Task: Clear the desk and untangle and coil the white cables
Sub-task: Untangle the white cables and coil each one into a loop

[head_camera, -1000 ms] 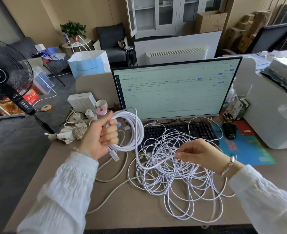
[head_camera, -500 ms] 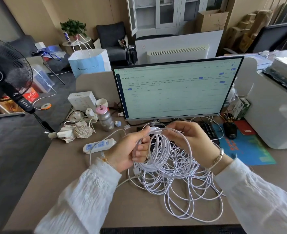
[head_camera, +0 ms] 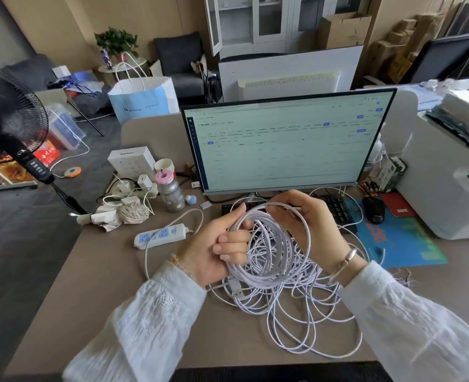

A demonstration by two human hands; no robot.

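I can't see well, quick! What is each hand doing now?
Left hand: closed, gripping the cable coil.
Right hand: closed, pinching a loop of it.

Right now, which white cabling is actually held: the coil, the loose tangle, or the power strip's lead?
The coil: left hand grips it, right hand feeds a loop. The tangle and power strip lead lie on the desk.
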